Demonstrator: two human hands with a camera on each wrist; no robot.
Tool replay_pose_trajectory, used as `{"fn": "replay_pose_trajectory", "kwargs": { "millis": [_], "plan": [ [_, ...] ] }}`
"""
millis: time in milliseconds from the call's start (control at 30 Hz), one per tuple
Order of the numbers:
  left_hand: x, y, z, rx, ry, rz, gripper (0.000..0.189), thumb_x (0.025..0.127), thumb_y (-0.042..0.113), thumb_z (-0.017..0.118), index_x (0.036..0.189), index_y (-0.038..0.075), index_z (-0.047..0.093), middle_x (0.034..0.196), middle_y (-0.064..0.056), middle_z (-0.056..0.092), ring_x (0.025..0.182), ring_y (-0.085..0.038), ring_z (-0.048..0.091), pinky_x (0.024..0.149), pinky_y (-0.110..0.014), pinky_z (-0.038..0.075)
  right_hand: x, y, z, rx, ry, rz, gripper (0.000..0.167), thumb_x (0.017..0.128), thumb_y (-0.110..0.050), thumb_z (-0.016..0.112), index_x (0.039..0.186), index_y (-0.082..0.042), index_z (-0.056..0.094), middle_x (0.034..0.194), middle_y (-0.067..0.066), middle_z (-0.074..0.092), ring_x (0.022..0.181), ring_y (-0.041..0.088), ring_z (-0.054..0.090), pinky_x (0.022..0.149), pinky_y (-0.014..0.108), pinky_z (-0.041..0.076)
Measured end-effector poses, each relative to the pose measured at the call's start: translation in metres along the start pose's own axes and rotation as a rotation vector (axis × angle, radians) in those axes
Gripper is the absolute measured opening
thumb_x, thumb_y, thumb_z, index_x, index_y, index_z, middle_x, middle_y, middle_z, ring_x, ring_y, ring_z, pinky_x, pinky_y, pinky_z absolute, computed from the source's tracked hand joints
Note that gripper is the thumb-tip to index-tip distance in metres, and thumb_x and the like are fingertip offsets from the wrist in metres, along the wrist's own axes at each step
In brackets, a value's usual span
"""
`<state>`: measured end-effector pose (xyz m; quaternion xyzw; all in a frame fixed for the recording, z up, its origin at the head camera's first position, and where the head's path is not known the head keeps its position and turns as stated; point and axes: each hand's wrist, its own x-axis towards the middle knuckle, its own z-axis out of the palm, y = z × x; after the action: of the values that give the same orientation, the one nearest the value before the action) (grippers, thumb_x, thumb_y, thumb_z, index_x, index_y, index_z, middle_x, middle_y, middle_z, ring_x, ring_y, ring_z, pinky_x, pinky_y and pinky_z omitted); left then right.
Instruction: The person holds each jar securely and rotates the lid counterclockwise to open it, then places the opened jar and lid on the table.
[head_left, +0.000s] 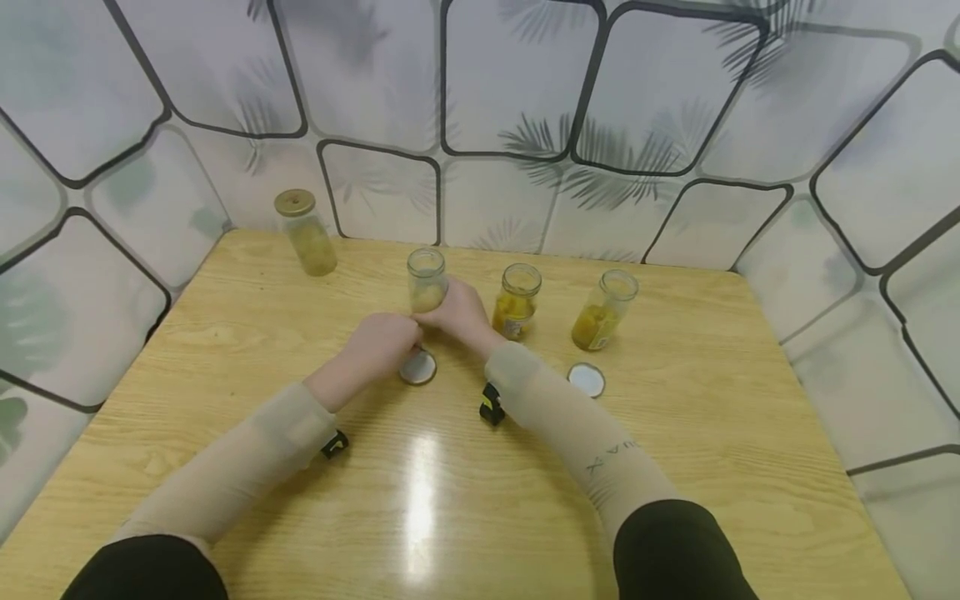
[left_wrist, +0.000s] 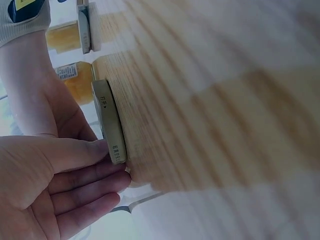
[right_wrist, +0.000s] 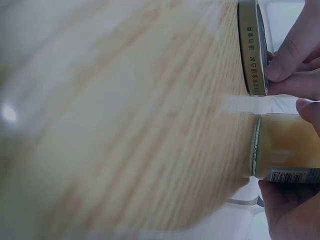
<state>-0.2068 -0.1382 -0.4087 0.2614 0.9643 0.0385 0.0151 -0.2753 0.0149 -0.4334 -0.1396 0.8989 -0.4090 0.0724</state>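
My right hand [head_left: 459, 315] grips an open glass jar [head_left: 427, 265] with pale yellow contents, standing upright on the wooden table. The right wrist view shows a barcode label low on that jar [right_wrist: 286, 142], with fingers and thumb on its sides. Just in front of it lies a gold-rimmed jar lid [head_left: 420, 368], its white inside facing up. My left hand [head_left: 384, 343] pinches the edge of this lid between thumb and fingers. Printed characters run along the lid's side [left_wrist: 111, 122] in the left wrist view, and the other fingers extend beside it.
Right of the held jar stand two open jars, one nearer [head_left: 517, 302] and one farther right [head_left: 603, 312], both with yellow-orange pieces. A second lid [head_left: 587, 380] lies before them. A capped jar [head_left: 311, 237] stands at the back left. Patterned walls [head_left: 517, 204] enclose the table.
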Motion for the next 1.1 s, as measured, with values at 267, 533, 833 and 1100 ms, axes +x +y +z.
{"fn": "replay_pose_trajectory", "kwargs": {
  "millis": [267, 533, 833, 1100],
  "plan": [
    [-0.001, -0.004, 0.001, -0.041, -0.010, -0.002, 0.019, 0.091, 0.008, 0.074, 0.072, 0.011, 0.071, 0.071, -0.003, 0.067, 0.064, -0.019, 0.055, 0.065, -0.041, 0.056, 0.000, 0.002, 0.001, -0.003, 0.010, -0.001, 0.057, 0.082, -0.022, 0.093, 0.127, -0.003, 0.065, 0.120, 0.014, 0.074, 0.111, 0.029, 0.069, 0.101, 0.043, 0.057],
    [-0.002, -0.004, -0.002, -0.066, 0.012, 0.006, 0.019, 0.092, 0.012, 0.079, 0.074, 0.011, 0.074, 0.072, -0.001, 0.071, 0.064, -0.016, 0.056, 0.064, -0.038, 0.055, -0.001, 0.004, 0.002, -0.022, 0.012, 0.004, 0.056, 0.080, -0.023, 0.094, 0.124, -0.003, 0.066, 0.116, 0.014, 0.075, 0.106, 0.027, 0.068, 0.097, 0.041, 0.057],
    [-0.004, -0.002, -0.027, -0.063, 0.087, -0.003, 0.018, 0.092, 0.008, 0.074, 0.074, 0.008, 0.075, 0.064, -0.003, 0.063, 0.059, -0.014, 0.046, 0.057, -0.035, 0.050, 0.000, 0.001, 0.001, 0.008, -0.009, -0.013, 0.052, 0.082, -0.022, 0.092, 0.122, -0.003, 0.067, 0.116, 0.014, 0.075, 0.104, 0.026, 0.067, 0.096, 0.041, 0.057],
    [-0.005, -0.008, -0.083, -0.021, 0.210, -0.027, 0.010, 0.097, 0.012, 0.074, 0.098, 0.005, 0.082, 0.093, -0.013, 0.081, 0.080, -0.030, 0.076, 0.067, -0.048, 0.061, 0.000, 0.002, 0.002, 0.007, -0.001, -0.029, 0.052, 0.081, -0.025, 0.092, 0.123, -0.004, 0.068, 0.113, 0.012, 0.076, 0.100, 0.024, 0.068, 0.092, 0.039, 0.057]
  ]
}}
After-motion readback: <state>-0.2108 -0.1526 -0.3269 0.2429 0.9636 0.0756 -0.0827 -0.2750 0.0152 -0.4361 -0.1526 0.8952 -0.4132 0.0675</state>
